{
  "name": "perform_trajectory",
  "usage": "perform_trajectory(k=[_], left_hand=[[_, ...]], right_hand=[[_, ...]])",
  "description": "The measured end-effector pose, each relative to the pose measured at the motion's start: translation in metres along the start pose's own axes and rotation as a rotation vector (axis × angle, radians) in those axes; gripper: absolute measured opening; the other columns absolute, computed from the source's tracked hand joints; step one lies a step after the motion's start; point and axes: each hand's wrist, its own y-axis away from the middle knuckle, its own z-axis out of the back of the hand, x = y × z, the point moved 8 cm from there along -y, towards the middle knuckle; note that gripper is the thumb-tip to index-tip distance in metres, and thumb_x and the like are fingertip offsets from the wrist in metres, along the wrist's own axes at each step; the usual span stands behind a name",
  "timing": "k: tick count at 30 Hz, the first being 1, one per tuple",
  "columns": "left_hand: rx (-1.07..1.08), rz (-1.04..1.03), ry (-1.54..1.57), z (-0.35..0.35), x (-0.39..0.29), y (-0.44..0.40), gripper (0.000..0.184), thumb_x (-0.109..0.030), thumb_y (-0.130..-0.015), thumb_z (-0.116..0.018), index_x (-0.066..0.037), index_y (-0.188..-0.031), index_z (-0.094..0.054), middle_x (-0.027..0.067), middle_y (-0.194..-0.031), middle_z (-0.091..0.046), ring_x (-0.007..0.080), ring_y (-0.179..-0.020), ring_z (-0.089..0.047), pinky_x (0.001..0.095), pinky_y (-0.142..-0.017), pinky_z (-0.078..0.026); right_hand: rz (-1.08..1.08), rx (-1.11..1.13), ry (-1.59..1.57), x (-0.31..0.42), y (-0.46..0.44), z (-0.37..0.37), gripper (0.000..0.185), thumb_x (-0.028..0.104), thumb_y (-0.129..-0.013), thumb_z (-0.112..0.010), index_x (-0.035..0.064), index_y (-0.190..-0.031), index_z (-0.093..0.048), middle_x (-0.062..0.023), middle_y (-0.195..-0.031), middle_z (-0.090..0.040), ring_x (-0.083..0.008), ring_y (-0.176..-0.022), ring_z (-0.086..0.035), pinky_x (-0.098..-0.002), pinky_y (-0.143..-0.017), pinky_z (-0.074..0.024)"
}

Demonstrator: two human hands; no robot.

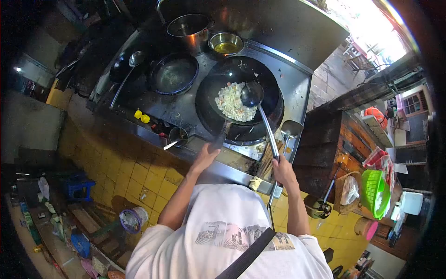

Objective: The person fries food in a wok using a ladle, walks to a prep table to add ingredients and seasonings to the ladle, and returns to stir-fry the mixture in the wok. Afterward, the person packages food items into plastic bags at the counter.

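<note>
My left hand is closed around the handle of a dark wok on the stove. Fried rice with small orange bits lies in the middle of the wok. My right hand grips the long metal shaft of a ladle. Its round bowl rests over the right side of the rice, hiding some of it. Near my left hand stands a small container with a light-handled utensil leaning out of it.
Behind the wok is a metal bowl of yellow liquid, beside a tall pot. A second wok and a long ladle are to the left. Another ladle lies right of the wok. A green basket is at the right.
</note>
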Motion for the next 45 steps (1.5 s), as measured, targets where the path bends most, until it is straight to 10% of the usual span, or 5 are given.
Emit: perform_trajectory(k=[12, 28, 35, 39, 45], left_hand=[[0.198, -0.01, 0.013, -0.002, -0.029, -0.016, 0.025, -0.024, -0.078, -0.07, -0.004, -0.072, -0.057, 0.0011, -0.057, -0.054, 0.012, -0.049, -0.051, 0.0289, -0.046, -0.038], [0.336, -0.015, 0.068, -0.016, 0.0, -0.033, 0.031, -0.03, -0.075, -0.07, -0.003, -0.089, -0.062, 0.0059, -0.075, -0.064, 0.0162, -0.069, -0.059, 0.031, -0.065, -0.046], [0.358, -0.005, 0.131, -0.014, -0.005, -0.031, 0.024, -0.025, -0.073, -0.07, -0.006, -0.084, -0.062, 0.006, -0.07, -0.066, 0.0156, -0.064, -0.063, 0.031, -0.061, -0.049], [0.369, -0.006, 0.152, -0.015, -0.006, -0.031, 0.017, -0.021, -0.074, -0.068, -0.005, -0.076, -0.063, 0.0049, -0.068, -0.065, 0.0148, -0.062, -0.062, 0.0287, -0.059, -0.048], [0.493, 0.307, 0.358, -0.017, -0.02, -0.018, 0.009, -0.012, -0.074, -0.065, -0.005, -0.072, -0.061, 0.0053, -0.064, -0.062, 0.0157, -0.058, -0.06, 0.0304, -0.053, -0.049]], right_hand=[[-0.043, -0.165, 0.081, 0.081, 0.025, 0.001, 0.026, 0.026, -0.09, -0.05, 0.0012, -0.094, -0.045, -0.0315, -0.073, -0.058, -0.05, -0.074, -0.056, -0.0551, -0.064, -0.0434], [-0.221, -0.121, -0.032, 0.058, 0.008, -0.057, 0.03, 0.028, -0.094, -0.046, -0.0021, -0.089, -0.048, -0.0153, -0.063, -0.055, -0.0249, -0.051, -0.058, -0.0379, -0.047, -0.0439], [-0.121, -0.22, 0.113, 0.071, 0.0, -0.056, 0.028, 0.026, -0.094, -0.045, -0.0013, -0.093, -0.049, -0.0226, -0.07, -0.059, -0.0416, -0.065, -0.058, -0.047, -0.056, -0.0436], [-0.203, 0.058, -0.252, 0.045, -0.032, -0.101, 0.029, 0.028, -0.095, -0.044, 0.0002, -0.087, -0.048, -0.011, -0.057, -0.051, -0.0193, -0.046, -0.056, -0.0372, -0.04, -0.0398], [-0.14, -0.197, -0.005, 0.09, -0.033, -0.054, 0.036, 0.029, -0.093, -0.046, -0.0059, -0.09, -0.052, -0.024, -0.068, -0.06, -0.0369, -0.056, -0.061, -0.0453, -0.053, -0.0472]])
